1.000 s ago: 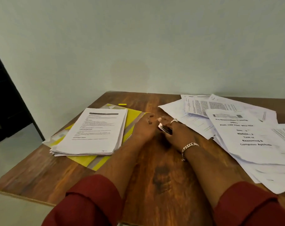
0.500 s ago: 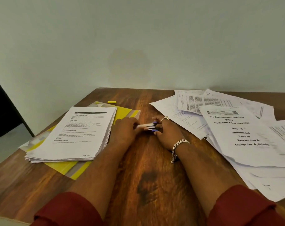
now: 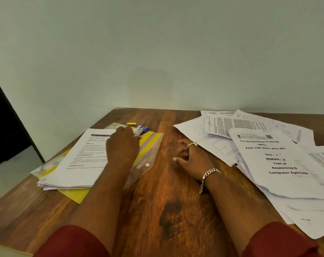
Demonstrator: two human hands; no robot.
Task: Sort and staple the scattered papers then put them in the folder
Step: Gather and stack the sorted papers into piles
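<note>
Left hand reaches over the folder, gripping pens; right hand rests loose, empty.

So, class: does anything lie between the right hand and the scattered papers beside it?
Nothing visible does. The right hand rests open on the bare wooden table, its ringed finger right at the edge of the scattered papers. The left hand is away over the folder, holding pens.

stapler: white-blue, lying upper centre-left | stack: sitting on yellow folder | loose sheets: spreading right
</note>
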